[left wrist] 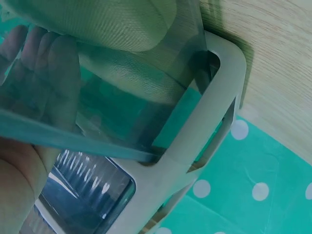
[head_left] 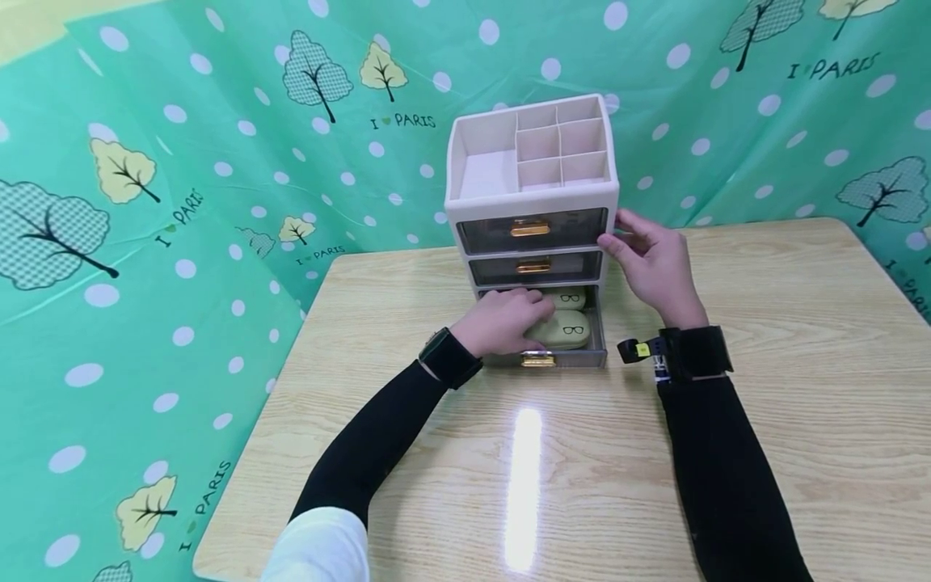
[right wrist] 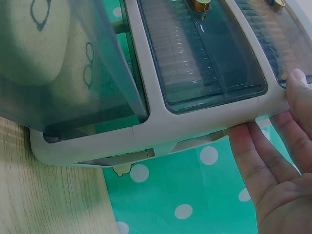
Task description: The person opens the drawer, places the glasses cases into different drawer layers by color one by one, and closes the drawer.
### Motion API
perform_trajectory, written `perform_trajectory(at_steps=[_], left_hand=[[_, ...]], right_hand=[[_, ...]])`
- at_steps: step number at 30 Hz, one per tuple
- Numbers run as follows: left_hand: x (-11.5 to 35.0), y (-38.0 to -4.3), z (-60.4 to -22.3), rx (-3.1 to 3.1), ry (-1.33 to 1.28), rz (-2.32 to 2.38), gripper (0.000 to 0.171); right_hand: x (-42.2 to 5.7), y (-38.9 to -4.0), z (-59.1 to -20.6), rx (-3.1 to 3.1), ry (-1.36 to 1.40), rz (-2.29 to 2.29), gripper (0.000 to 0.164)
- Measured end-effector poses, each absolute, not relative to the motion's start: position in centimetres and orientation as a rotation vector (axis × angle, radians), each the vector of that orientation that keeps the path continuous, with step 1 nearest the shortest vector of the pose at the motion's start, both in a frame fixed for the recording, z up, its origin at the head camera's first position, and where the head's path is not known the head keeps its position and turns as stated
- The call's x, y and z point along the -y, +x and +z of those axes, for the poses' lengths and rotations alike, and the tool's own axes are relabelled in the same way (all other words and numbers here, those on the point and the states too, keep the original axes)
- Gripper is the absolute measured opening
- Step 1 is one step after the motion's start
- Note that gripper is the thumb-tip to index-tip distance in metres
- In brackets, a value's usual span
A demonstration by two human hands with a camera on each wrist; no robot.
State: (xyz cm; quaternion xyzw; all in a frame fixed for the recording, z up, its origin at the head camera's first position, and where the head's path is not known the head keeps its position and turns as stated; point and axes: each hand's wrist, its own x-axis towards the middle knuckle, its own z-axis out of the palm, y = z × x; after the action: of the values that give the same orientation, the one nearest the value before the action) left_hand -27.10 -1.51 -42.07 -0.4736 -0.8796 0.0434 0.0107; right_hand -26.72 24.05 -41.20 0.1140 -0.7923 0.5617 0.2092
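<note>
A white desktop drawer organizer stands at the table's far side with its see-through bottom drawer pulled out. Two pale green glasses cases lie in that drawer, each printed with a spectacles drawing: a front case and a rear case. My left hand reaches into the drawer and grips the left end of the front case, thumb toward the drawer front. In the left wrist view its fingers show through the clear drawer wall. My right hand holds the organizer's right edge, thumb on the front frame, fingers against the side.
Two upper drawers with gold handles are closed. The organizer's top has several compartments. A wooden table lies under it, and a green dotted cloth hangs behind and to the left.
</note>
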Motion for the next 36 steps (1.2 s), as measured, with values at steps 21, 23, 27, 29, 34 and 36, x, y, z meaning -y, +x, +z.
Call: perform_trajectory(at_steps=[21,23,27,29,34,36], left_hand=[[2.6,-25.6,-41.6,2.769,-1.516,-0.056,0.025],[2.8,-25.2,-41.6,2.718,-1.511,-0.062,0.030],[3.0,-24.2,-41.5,2.507,-1.503,-0.070,0.039],[2.9,-23.6,-41.5,2.382,-1.503,-0.078,0.037],[2.8,-22.2,-41.5,2.167,-1.483,-0.045,0.033],[2.7,-21.7,-41.7,2.120,-1.475,-0.017,0.032]], right_hand=[[-24.1,-26.8,-41.2,2.222,0.290,1.553,0.047],[-24.1,-26.8,-41.2,2.221,0.292,1.557,0.047],[-24.0,-26.8,-41.3,2.219,0.296,1.564,0.046],[-24.0,-26.9,-41.3,2.218,0.297,1.563,0.046],[-24.0,-26.9,-41.3,2.222,0.297,1.558,0.046],[-24.0,-26.8,-41.3,2.224,0.296,1.560,0.045]])
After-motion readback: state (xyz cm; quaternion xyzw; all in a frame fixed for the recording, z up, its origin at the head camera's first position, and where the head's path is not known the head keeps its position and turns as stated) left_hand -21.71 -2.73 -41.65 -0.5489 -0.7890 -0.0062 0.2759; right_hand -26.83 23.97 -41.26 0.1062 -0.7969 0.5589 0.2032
